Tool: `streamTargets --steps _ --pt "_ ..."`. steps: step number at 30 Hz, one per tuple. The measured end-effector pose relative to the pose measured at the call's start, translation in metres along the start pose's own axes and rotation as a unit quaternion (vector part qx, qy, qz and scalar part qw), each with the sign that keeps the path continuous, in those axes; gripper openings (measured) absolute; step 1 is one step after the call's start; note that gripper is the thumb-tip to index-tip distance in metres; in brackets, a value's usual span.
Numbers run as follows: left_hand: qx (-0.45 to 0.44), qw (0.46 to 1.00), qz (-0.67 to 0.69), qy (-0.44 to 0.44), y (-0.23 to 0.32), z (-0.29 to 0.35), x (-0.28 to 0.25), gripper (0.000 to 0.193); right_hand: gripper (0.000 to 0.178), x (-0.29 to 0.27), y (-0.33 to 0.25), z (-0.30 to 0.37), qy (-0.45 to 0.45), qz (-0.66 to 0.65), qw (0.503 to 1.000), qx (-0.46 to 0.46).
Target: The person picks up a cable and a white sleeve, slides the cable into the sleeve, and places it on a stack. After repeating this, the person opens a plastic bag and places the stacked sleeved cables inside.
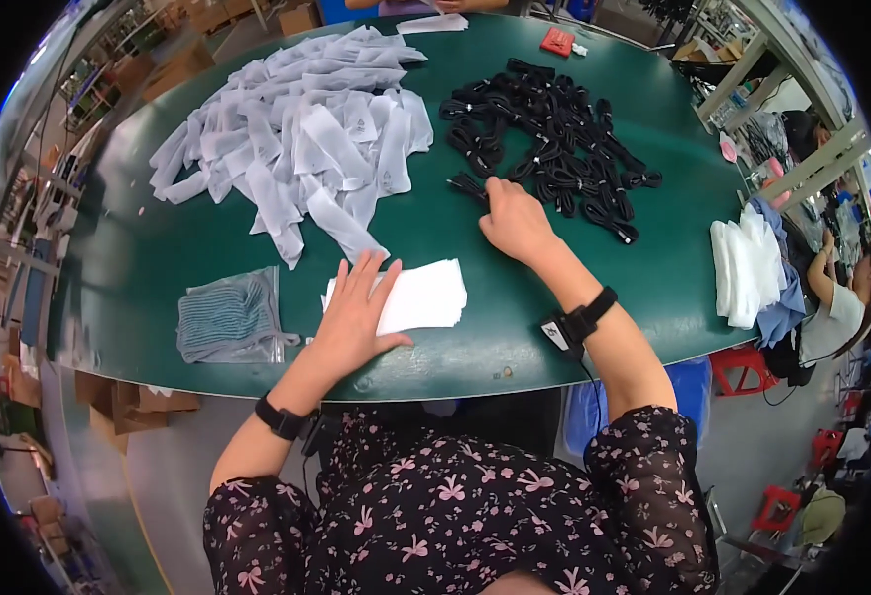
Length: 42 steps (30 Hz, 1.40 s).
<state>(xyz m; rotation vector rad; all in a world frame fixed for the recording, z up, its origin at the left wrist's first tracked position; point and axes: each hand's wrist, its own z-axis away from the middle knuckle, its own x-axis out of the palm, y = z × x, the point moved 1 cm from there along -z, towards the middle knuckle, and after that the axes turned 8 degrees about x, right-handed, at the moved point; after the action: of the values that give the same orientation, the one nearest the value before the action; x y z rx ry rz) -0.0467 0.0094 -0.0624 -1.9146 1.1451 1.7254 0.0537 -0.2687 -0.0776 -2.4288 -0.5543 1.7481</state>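
In the head view, the left hand (356,312) lies flat with fingers spread on a small stack of white pouches (417,296), close to the bench's (138,248) near edge; it presses down and grips nothing. The right hand (515,220) reaches toward the middle of the bench, its fingertips pinched at one black coiled cable (468,185) lying at the near-left fringe of the cable heap (554,149); whether the cable is truly gripped or only touched is hard to tell. The cables are short black bundles, each tied with a pale band, piled loosely toward the far right of the bench.

Bare green surface lies between the stack and the heap, and along the near edge to the right. A big loose pile of white pouches (296,139) fills the far left. A striped grey cloth in a clear bag (229,317) sits near the near-left edge, and folded white cloths (748,263) overhang the right edge. A small red item (557,41) rests at the far edge.

Cardboard boxes (138,402) stand under the bench; another person (837,297) sits to the right.
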Motion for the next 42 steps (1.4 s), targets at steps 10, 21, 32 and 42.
streamTargets --steps 10,21,32,42 --pt "0.041 0.999 -0.014 -0.028 0.017 -0.001 0.021 0.084 0.027 -0.013 0.005 0.076 -0.045 -0.04 0.995 0.083" --pt "-0.106 0.966 -0.057 0.229 -0.021 0.059 -0.031 0.037 0.033 -0.018 0.007 0.085 -0.029 -0.114 0.977 0.176" --pt "-0.224 0.945 -0.065 0.227 -0.084 0.157 -0.012 0.02 0.032 -0.02 -0.005 0.079 -0.074 -0.023 0.985 0.156" --pt "-0.253 0.946 -0.056 0.196 -0.081 0.149 -0.015 0.014 0.045 -0.027 0.009 0.061 -0.073 0.049 0.99 -0.108"
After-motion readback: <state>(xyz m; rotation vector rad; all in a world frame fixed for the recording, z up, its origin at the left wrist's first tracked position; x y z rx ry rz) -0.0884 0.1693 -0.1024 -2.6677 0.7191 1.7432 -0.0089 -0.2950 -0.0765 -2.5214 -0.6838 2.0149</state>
